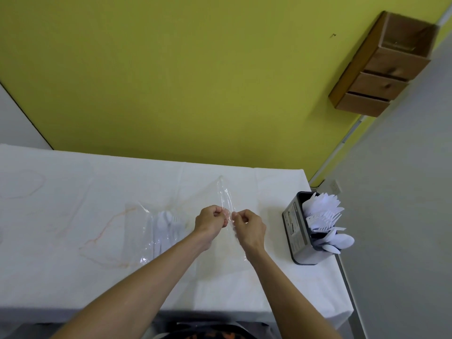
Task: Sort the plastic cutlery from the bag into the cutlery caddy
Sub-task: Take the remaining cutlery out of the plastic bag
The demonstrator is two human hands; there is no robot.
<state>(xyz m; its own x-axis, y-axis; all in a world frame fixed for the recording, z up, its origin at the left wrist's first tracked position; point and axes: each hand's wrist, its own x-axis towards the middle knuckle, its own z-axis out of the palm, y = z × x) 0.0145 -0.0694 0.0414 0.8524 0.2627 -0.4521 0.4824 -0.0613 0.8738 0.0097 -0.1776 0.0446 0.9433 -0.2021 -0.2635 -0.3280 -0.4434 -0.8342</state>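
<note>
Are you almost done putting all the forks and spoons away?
Partly. The cutlery caddy at the table's right edge already holds plenty of white cutlery. Right now the left hand and right hand both pinch a clear plastic bag, which looks empty. Still left: another clear bag lying on the white tablecloth with a few white pieces inside.

bare cloth (73,216) left, caddy (302,231) right
</note>
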